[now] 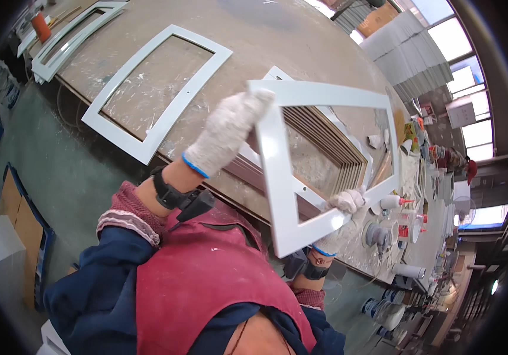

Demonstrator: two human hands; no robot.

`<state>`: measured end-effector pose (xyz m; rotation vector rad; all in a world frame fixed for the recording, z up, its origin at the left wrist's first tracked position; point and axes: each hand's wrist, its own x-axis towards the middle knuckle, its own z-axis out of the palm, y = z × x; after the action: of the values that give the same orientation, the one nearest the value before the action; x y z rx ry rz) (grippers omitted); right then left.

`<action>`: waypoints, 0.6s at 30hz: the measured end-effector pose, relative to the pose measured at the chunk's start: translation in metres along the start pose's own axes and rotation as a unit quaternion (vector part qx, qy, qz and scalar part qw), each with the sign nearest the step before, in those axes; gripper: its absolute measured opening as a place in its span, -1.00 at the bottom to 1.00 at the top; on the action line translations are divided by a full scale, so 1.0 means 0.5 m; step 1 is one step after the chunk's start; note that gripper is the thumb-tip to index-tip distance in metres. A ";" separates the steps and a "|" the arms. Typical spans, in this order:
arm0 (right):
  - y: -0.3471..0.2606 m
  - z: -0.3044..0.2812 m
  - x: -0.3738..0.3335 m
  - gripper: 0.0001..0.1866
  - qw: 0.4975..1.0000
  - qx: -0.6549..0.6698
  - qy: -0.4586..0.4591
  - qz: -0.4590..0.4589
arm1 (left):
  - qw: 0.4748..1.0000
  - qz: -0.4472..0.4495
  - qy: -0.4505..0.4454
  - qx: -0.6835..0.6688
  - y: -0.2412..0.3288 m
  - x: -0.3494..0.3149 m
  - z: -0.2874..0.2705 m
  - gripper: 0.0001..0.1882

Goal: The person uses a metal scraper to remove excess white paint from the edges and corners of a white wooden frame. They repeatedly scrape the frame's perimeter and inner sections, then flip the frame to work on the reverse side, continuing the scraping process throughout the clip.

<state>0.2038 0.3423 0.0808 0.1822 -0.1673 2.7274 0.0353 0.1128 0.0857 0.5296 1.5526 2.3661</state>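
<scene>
Both of my hands wear white knit gloves with blue cuffs, and between them they hold up a white rectangular frame [277, 171], tilted above the workbench. My left hand [227, 130] is closed on its upper left corner. Lower down, my right hand [348, 202] wraps its fingers over the near edge of the same frame. Through the opening shows a stack of similar frames [351, 171] on the bench, their brown inner edges layered. A single white frame [171, 121] lies flat to the left of my left hand.
More white frames [68, 50] lie at the bench's far left, near an orange cup [41, 27]. Right of the stack stand glue bottles with red tips [391, 202] and tubs [378, 234]. Large stacked panels [411, 56] rise beyond. Another person [452, 158] is at the far right.
</scene>
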 end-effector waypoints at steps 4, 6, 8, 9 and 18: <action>0.075 0.019 0.016 -0.59 0.983 -0.179 -0.011 0.030 | 0.974 -0.109 0.086 -0.177 -0.004 -0.013 -0.049 -0.55; 0.100 0.043 0.023 -0.44 0.946 -0.318 0.010 0.061 | 0.936 -0.108 0.097 -0.320 -0.032 -0.013 -0.122 -0.60; 0.089 0.023 0.038 -0.31 0.840 -0.539 -0.002 0.059 | 0.950 -0.064 0.239 -0.192 0.030 -0.038 -0.142 -0.60; 0.080 0.007 0.051 -0.28 0.736 -0.676 -0.022 0.031 | 0.949 -0.029 0.185 -0.255 0.020 -0.058 -0.219 -0.57; -0.016 -0.064 -0.020 -0.12 0.098 -0.982 -0.156 -0.039 | 0.890 0.077 0.448 -0.033 0.010 -0.183 -0.599 -0.54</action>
<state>0.2128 0.3502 0.0482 -0.1041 -2.9146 0.0562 -0.0132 -0.1732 -0.0326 -0.5888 1.7588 2.9717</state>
